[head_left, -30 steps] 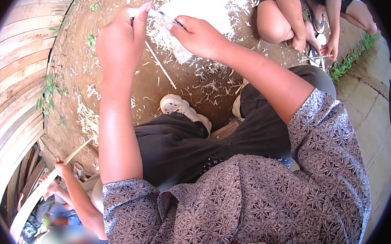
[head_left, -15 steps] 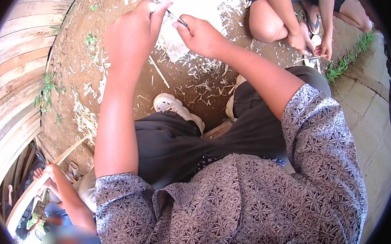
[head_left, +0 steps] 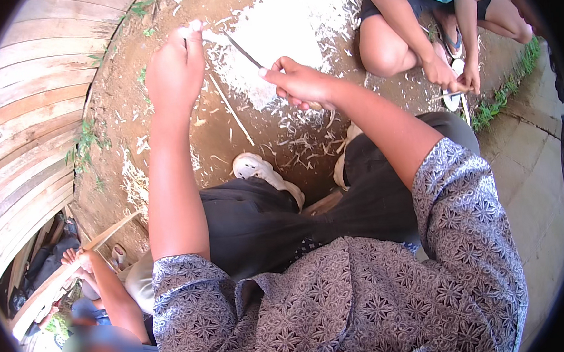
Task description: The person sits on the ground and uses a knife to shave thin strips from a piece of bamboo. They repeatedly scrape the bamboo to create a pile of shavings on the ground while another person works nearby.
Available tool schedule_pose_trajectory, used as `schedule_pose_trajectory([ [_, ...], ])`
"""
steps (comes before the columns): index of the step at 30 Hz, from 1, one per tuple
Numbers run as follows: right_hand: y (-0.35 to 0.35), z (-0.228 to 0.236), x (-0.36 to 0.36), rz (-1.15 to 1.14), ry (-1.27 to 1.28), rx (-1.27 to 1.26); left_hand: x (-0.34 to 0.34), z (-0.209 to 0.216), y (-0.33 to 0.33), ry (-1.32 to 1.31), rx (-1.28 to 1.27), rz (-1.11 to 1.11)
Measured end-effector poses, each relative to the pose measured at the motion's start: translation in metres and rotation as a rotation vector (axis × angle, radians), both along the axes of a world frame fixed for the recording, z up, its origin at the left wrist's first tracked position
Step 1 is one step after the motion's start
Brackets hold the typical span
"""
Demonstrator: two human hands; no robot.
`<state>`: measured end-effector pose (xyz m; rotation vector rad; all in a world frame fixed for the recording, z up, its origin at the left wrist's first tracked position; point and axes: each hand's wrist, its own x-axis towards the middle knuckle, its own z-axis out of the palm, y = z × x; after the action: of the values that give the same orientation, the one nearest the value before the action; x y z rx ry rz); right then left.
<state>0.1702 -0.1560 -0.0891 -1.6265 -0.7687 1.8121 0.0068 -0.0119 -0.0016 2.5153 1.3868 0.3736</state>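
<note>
My right hand (head_left: 301,84) is closed around a knife, its handle mostly hidden in my palm. The knife's narrow dark blade (head_left: 243,50) points up and left, toward my left hand. My left hand (head_left: 175,69) is held out farther away, a little to the left, with its fingers folded and the thumb pressed against them. Whatever it pinches is too small or too washed out by glare to make out. A gap separates the blade tip from the left fingers. Below both hands, pale shavings (head_left: 273,80) cover the ground.
A thin pale stick (head_left: 231,109) lies on the dirt between my arms. At left runs a curved plank wall (head_left: 39,107). One person (head_left: 443,69) squats at the upper right, handling a thin strip. Another person (head_left: 112,296) at lower left holds a long wooden strip (head_left: 62,273). Paving (head_left: 520,168) lies at right.
My right hand has drawn back toward me with the knife, so the blade is now apart from my left hand. The left hand has dropped slightly. The whole view has shifted a little.
</note>
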Motion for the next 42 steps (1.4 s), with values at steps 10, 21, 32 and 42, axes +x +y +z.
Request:
schedule_pose_trajectory([
  [10, 0.016, 0.012, -0.01, -0.189, -0.213, 0.493, 0.004, -0.001, 0.0, 0.028, 0.035, 0.018],
  [21, 0.024, 0.025, -0.026, -0.305, -0.394, 0.563, -0.001, -0.001, -0.006, -0.01, 0.052, -0.06],
  [32, 0.01, 0.039, -0.038, -0.288, -0.405, 0.56, 0.001, 0.0, -0.009, 0.053, 0.045, -0.057],
  [42, -0.01, 0.055, -0.032, -0.234, -0.422, 0.529, 0.006, 0.003, -0.015, 0.015, 0.017, -0.107],
])
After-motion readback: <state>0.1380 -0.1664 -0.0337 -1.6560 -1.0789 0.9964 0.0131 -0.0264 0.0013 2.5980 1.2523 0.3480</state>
